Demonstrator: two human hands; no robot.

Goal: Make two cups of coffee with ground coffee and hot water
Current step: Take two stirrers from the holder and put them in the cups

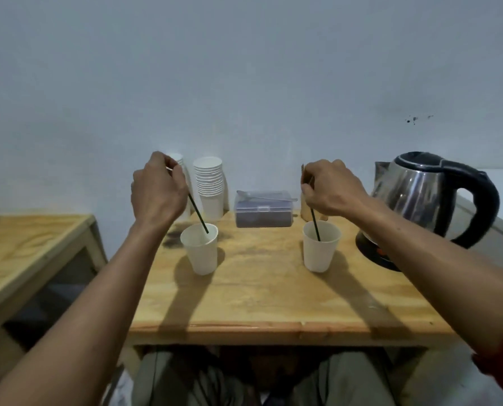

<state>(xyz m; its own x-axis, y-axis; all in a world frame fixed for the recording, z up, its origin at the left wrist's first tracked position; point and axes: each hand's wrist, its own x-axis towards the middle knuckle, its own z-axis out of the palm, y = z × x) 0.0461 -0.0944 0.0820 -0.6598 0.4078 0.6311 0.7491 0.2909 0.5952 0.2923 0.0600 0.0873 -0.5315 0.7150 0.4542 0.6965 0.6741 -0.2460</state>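
Hands pinching stirrers, left hand (158, 190) stirrer (199, 213) in left cup (201, 249), right hand (330, 189) stirrer (315, 225) in right cup (320, 247).

A makeshift coffee corner in a plain room

A bare pale wall (244, 68) backs a small raw plywood table (273, 303); beyond the hands stand stacked white paper cups (209, 183), and right of them a steel electric kettle with black handle (431, 197).

Bare tabletop (262, 288) lies between the 2 cups (202, 249) (320, 249); behind stand the cup stack (210, 186), box (263, 209) and kettle (428, 197).
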